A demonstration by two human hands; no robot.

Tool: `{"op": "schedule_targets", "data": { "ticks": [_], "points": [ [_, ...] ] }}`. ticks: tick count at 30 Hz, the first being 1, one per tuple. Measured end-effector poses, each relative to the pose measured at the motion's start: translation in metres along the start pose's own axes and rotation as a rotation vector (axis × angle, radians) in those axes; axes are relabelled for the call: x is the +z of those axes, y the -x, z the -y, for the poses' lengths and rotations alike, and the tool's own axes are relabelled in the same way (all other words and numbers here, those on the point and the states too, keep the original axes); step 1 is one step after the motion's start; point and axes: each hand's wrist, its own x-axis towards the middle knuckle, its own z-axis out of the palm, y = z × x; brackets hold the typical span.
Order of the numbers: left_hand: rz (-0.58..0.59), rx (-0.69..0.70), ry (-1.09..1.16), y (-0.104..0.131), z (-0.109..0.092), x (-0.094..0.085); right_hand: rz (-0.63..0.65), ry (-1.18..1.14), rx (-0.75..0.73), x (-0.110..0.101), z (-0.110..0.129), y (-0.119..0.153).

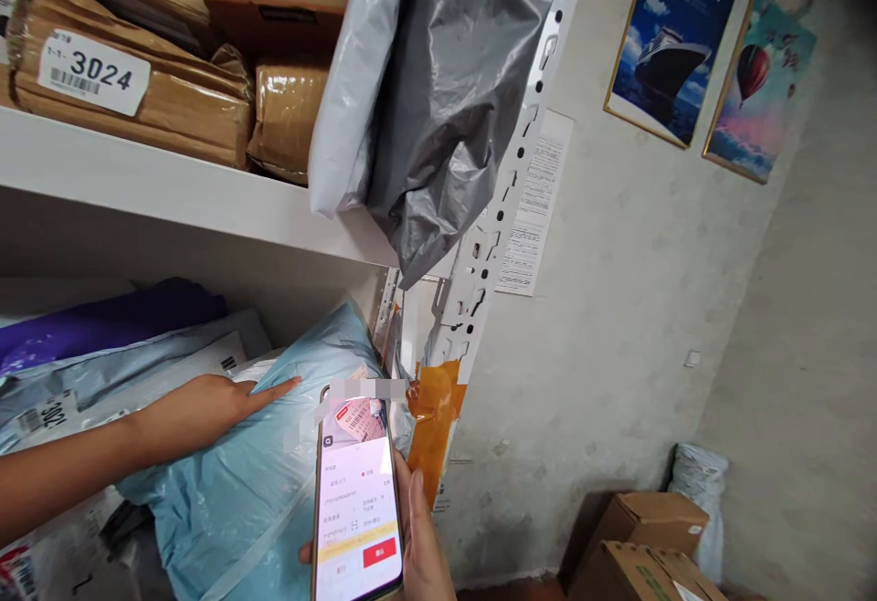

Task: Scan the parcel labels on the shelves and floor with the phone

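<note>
My left hand (pixel 206 409) lies flat on a light blue plastic parcel (pixel 233 491) on the lower shelf, index finger stretched toward its label. My right hand (pixel 421 537) holds a smartphone (pixel 356 500) upright at the bottom centre. The lit screen shows a camera picture of a label above a form with a red button. The phone stands just right of the blue parcel, in front of an orange bag (pixel 431 418).
A white shelf board (pixel 171 185) carries taped brown boxes, one labelled 3024 (pixel 92 71), and a grey plastic bag (pixel 445 99) that hangs over its edge. Purple and white parcels lie at lower left. Cardboard boxes (pixel 644 546) sit on the floor at right. Posters hang on the wall.
</note>
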Motion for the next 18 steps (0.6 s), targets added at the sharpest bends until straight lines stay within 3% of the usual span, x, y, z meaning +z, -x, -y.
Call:
{"op": "schedule_targets", "data": {
  "ticks": [4,12,18],
  "points": [
    [-0.005,0.015,-0.046,0.001,0.002,0.003,-0.023,-0.007,-0.004,0.000,0.000,0.000],
    [0.129,0.017,-0.131,-0.002,-0.010,-0.019,0.003,-0.046,-0.032,0.002,0.000,0.004],
    [0.121,0.019,-0.147,-0.003,-0.001,-0.005,0.162,-0.067,0.080,0.007,0.013,0.018]
  ]
}}
